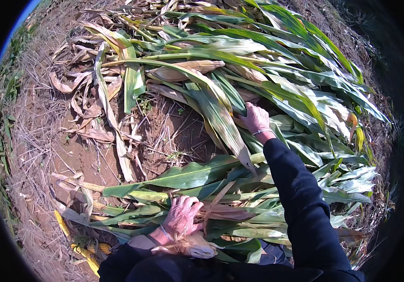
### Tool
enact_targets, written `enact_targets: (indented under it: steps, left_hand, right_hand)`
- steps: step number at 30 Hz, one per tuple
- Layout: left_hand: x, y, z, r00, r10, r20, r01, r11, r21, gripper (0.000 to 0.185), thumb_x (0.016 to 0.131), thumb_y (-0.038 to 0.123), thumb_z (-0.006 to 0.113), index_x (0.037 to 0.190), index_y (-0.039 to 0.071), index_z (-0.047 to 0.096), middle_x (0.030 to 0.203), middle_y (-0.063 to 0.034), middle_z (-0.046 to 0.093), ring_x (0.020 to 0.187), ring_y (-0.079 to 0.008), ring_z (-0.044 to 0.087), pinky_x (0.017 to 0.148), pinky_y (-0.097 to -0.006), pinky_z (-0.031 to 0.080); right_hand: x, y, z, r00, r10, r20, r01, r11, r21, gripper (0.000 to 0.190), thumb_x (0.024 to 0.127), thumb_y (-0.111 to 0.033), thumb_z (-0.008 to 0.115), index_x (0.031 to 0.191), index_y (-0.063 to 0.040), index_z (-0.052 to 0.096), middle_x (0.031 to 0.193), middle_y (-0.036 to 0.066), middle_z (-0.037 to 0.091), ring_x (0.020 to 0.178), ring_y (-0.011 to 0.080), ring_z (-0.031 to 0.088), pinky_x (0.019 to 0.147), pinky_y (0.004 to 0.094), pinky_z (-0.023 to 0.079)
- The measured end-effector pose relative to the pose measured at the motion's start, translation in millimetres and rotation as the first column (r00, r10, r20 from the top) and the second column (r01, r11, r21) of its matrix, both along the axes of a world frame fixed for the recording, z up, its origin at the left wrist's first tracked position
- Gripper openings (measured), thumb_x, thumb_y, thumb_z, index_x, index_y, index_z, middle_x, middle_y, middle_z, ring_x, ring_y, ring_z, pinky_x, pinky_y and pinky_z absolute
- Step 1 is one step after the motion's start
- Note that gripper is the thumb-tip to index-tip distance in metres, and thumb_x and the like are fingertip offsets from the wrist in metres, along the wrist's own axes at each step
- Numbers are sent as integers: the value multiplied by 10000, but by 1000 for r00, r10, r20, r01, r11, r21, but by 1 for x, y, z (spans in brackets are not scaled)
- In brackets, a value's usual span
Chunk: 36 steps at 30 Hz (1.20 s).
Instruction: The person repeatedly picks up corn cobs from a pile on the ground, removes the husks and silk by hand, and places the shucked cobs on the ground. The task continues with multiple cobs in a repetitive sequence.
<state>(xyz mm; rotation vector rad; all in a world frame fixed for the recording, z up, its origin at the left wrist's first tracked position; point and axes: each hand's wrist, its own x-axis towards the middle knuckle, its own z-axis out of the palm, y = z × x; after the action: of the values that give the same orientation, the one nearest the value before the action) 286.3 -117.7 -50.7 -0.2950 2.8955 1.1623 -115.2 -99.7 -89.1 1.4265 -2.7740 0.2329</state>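
Cut corn stalks (142, 196) with green leaves lie across the ground just before me. My left hand (183, 215) lies over this near bundle, its fingers curled across the stalks and the thumb apart from them. Dry husk (196, 246) sits beside its wrist, and a brownish husked ear (228, 212) is to its right. Farther out, my right hand (256, 118) is closed at the lower end of a green husk or leaf (231, 92) at the edge of a larger corn heap (272, 63). Leaves partly hide its fingertips. Both wrists wear thin bands.
Several bare yellow corn cobs (86, 254) lie on the soil at lower left. A dry husked ear (188, 70) rests in the far heap. Withered leaves (94, 105) and straw cover brown soil (82, 160) at left. Green plants (3, 134) stand along the left rim.
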Motion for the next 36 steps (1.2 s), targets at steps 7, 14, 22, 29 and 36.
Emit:
enact_targets:
  steps: [7, 14, 22, 29, 36]
  left_hand:
    - [-13, -106, 16, 886, 397, -240, -407, 914, 9, 489, 756, 135, 721, 1206, 29, 559, 1231, -143, 548, 1131, -337, 536, 978, -429, 417]
    - [-109, -268, 26, 924, 109, -366, -354, 603, -714, 613, 762, 26, 595, 1357, 36, 448, 1307, -148, 535, 1232, -300, 493, 1057, -428, 335]
    - [-90, -271, -22, 989, 132, -70, -146, 751, -644, 544, 641, 120, 727, 1157, 58, 568, 1064, -118, 577, 1057, -288, 557, 933, -395, 438]
    - [-33, -209, 13, 954, 16, -300, -208, 755, -622, 482, 556, 24, 770, 1001, 22, 584, 833, -103, 573, 788, -292, 610, 676, -383, 511]
    - [58, -105, 65, 876, 302, -377, -442, 815, -374, 333, 602, 92, 810, 864, 42, 610, 729, -99, 604, 641, -316, 612, 572, -397, 483]
  right_hand:
    - [84, 22, 44, 976, 214, 44, -214, 977, -3, 270, 712, -187, 725, 884, -66, 555, 744, 115, 645, 710, 328, 652, 627, 443, 498]
    - [168, 104, 57, 949, 299, 98, -294, 954, -62, 264, 762, -101, 632, 996, -12, 548, 668, 87, 592, 572, 280, 611, 522, 413, 477]
    - [198, 171, 55, 943, 267, 196, -275, 961, 10, 230, 752, -99, 620, 963, -24, 571, 686, 79, 589, 629, 271, 620, 570, 400, 486]
    - [165, 179, 95, 942, 203, 269, -201, 979, -34, 526, 741, -202, 758, 1186, -12, 550, 943, 134, 635, 856, 316, 608, 799, 411, 451]
    - [122, 168, 172, 989, 43, -141, -102, 890, -445, 378, 748, -60, 722, 1104, -28, 599, 1009, 124, 633, 896, 296, 591, 847, 419, 425]
